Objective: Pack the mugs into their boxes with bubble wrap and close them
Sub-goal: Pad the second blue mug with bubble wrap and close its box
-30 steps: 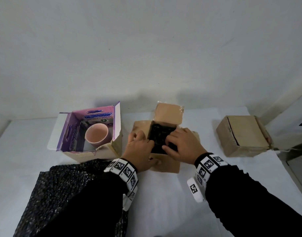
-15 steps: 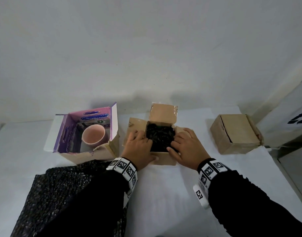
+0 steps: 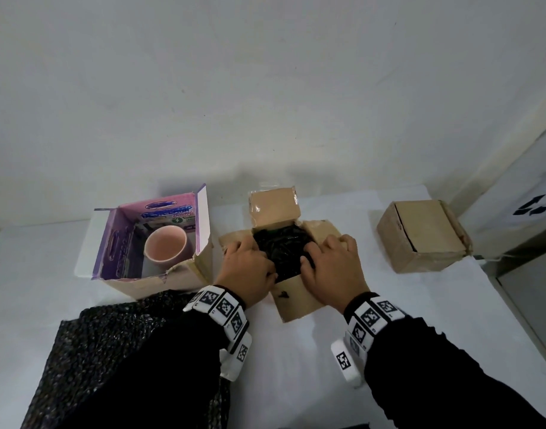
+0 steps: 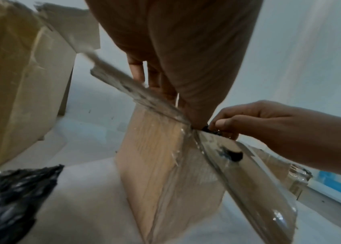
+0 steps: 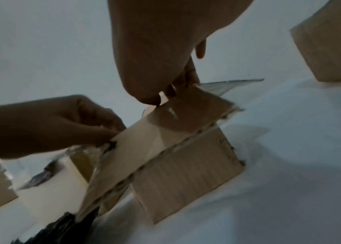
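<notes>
Hands, left [image 3: 247, 270] and right [image 3: 333, 267], press black bubble wrap [image 3: 281, 249] into the open brown box [image 3: 299, 301], fingers curled on it

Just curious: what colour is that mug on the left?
Pale pink ceramic mug, clearest in the head view.

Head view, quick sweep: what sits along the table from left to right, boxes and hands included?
Purple box with the pink mug inside → left hand → black bubble wrap in the open brown box → right hand → closed brown box.
</notes>
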{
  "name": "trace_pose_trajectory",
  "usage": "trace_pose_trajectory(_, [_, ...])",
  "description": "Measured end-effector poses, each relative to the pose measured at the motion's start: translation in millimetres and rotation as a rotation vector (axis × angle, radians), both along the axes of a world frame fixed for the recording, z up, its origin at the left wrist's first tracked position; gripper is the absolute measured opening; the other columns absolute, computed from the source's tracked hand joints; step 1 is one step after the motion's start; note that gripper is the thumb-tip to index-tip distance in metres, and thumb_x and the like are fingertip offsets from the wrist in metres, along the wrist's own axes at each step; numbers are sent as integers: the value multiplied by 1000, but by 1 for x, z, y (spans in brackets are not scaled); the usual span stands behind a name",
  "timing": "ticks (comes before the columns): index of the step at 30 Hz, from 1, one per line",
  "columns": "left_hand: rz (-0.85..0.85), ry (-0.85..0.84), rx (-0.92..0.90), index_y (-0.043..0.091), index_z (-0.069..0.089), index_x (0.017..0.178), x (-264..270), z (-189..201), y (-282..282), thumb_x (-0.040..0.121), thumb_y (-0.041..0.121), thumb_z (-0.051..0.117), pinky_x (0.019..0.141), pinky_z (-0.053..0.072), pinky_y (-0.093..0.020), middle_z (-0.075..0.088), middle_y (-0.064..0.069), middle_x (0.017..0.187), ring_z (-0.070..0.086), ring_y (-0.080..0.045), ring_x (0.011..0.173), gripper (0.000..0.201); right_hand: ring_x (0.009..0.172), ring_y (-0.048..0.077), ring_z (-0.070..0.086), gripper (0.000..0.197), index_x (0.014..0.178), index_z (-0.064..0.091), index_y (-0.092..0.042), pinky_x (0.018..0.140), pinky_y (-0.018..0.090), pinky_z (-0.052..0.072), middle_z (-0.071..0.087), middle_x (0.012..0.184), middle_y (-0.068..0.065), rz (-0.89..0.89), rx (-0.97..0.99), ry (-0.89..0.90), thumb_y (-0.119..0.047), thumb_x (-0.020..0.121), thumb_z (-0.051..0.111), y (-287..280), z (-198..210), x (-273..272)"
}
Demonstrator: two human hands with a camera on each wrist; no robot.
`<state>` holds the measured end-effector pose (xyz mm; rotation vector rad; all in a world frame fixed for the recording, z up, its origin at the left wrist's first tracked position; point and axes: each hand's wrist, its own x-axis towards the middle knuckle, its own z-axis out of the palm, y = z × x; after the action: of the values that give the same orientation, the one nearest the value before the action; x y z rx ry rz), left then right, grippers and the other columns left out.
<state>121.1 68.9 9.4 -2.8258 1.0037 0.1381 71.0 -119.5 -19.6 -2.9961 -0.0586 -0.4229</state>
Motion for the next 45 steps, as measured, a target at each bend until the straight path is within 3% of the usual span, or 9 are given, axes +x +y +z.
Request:
trace_pose_trajectory(6, [-36,187,-158,30,72,96,-7,-5,-17,90,51,46,92,38,-37,67,6,91,51,-17,96,34,135,25,33,33,102,58,-20,103,51,11,69,100,-4,-86,-61,226,-42,92,35,3,3,-1])
trace_pose_trajectory(9, [-31,218,-351,26,64,91,0,-6,-22,81,44,64,84,45,-34,58,5,100,52,-16,94,21,119,27,40,28,106,56,-18,90,42,26,65,108,0,-49,-70,242,-37,87,53,2,13,6])
trace_pose_trajectory(12, [-4,202,-454,24,48,104,13,-12,-21,71,41,73,88,43,-34,46,5,116,44,-17,106,45,100,25,51,25,108,58,-14,80,34,39,63,107,5,14,61,168,-20,83,58,6,11,7])
trace_pose_trajectory(17, [-63,126,-196,18,28,147,20,-16,-19,81,57,52,112,20,-42,33,1,150,29,-22,135,80,103,24,59,37,128,51,-12,89,34,46,61,121,6,69,124,240,-19,91,47,11,4,12])
trace_pose_trajectory(25, [-30,49,-84,27,43,135,24,-18,-20,69,65,34,105,13,-53,50,11,132,30,-23,129,77,110,26,49,42,131,46,-15,91,36,37,51,125,7,83,-79,313,-29,92,43,16,0,22])
trace_pose_trajectory(30, [-31,56,-63,30,55,121,27,-16,-19,64,71,29,108,0,-62,55,14,119,30,-27,125,75,104,26,52,48,130,42,-14,87,36,44,52,122,7,57,15,322,-23,84,52,19,-1,22])
trace_pose_trajectory(35, [-12,70,-68,29,53,119,24,-12,-20,63,68,32,109,-5,-62,55,14,117,31,-27,125,71,104,26,49,51,134,43,-19,85,36,43,44,126,8,48,-98,393,-32,86,52,20,2,29])
trace_pose_trajectory(40, [11,95,-70,31,33,140,22,-11,-19,65,66,36,110,-6,-63,51,12,127,28,-29,130,83,101,24,51,39,124,51,-19,81,36,41,46,122,6,9,-135,373,-34,88,51,27,6,34])
trace_pose_trajectory(45, [8,125,-11,30,48,128,28,-12,-22,61,72,30,108,-13,-65,47,9,129,17,-33,138,82,101,23,52,32,116,49,-15,89,34,43,51,118,5,25,-36,318,-28,86,50,23,0,19])
